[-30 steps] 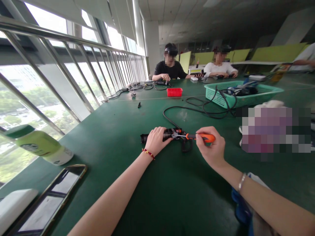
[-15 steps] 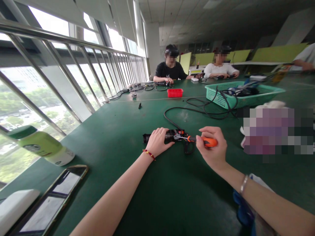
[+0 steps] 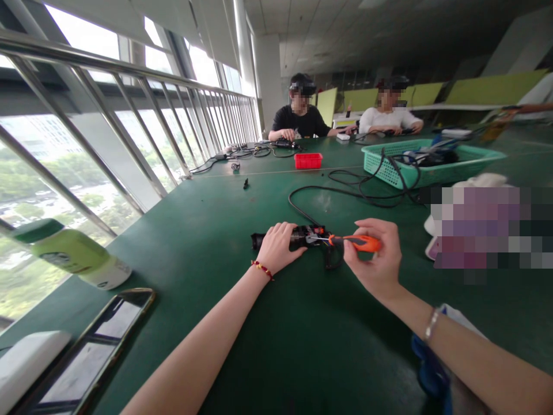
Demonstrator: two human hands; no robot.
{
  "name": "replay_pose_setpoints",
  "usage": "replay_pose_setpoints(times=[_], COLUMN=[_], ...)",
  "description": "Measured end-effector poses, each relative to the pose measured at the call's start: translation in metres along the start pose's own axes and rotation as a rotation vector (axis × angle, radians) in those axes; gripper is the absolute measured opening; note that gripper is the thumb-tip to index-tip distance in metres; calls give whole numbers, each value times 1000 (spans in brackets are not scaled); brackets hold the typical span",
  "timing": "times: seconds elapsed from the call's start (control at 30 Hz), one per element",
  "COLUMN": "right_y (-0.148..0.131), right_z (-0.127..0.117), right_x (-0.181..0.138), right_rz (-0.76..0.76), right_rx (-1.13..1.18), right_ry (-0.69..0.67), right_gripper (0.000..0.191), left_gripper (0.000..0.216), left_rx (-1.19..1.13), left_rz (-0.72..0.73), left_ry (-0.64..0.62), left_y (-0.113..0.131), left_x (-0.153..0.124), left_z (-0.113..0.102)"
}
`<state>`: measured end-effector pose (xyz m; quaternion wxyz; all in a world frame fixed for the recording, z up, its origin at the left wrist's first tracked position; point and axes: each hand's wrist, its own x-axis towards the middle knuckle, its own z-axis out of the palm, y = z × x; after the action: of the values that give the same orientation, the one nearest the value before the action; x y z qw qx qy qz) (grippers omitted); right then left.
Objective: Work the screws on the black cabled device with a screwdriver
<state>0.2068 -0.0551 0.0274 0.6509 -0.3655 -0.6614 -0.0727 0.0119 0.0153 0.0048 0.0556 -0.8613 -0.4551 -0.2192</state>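
Observation:
A small black device (image 3: 302, 237) with red and exposed inner parts lies on the green table (image 3: 268, 334), a black cable (image 3: 298, 210) running from it. My left hand (image 3: 276, 248) is closed over its left part and presses it down. My right hand (image 3: 375, 259) pinches an orange-handled screwdriver (image 3: 356, 242). The screwdriver's thin shaft points left, with its tip at the device's opened middle.
A phone (image 3: 93, 351) and a lying green-capped bottle (image 3: 69, 253) are near left. Farther back stand a red tray (image 3: 308, 161) and a teal basket (image 3: 432, 164) with cables. Two people sit at the far end. A railing (image 3: 129, 115) runs along the left.
My right hand has shifted its fingers on the screwdriver handle, as in a turn. The left hand and the device stay where they were.

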Motion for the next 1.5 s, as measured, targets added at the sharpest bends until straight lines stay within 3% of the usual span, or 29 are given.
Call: replay_pose_setpoints(times=[0.07, 0.23, 0.4, 0.57, 0.73, 0.9, 1.07, 1.23, 1.4, 1.5], right_y=[1, 0, -1, 1, 1, 0, 2, 2, 3, 3], right_z=[1, 1, 1, 1, 2, 1, 1, 0, 2, 1], right_x=[-1, -2, -4, -4, -4, -3, -5, -6, -6, -6], right_rz=[-8, -5, -9, -12, -20, 10, 3, 75, 31, 62], right_rx=[32, -67, 21, -64, 28, -63, 1, -44, 21, 2], right_ry=[7, -32, 0, -20, 15, -26, 4, -66, 26, -20], right_gripper=[37, 19, 39, 21, 42, 23, 36, 21, 38, 32], left_gripper=[45, 44, 44, 45, 45, 44, 43, 44, 44, 43], left_rx=[-2, -22, -17, -13, -13, -19, -11, 3, 30, 45], left_rz=[0, -5, 1, -3, -3, 2, -13, -4, 3, -3], left_ry=[3, 6, 11, 6, 15, 14, -6, 10, 30, 40], left_y=[0, 0, 0, 0, 1, 1, 2, 2, 2, 2], left_x=[0, -1, 0, 0, 0, 0, 0, 0, 0, 0], left_z=[0, 0, 0, 1, 1, 0, -1, 0, 1, 0])
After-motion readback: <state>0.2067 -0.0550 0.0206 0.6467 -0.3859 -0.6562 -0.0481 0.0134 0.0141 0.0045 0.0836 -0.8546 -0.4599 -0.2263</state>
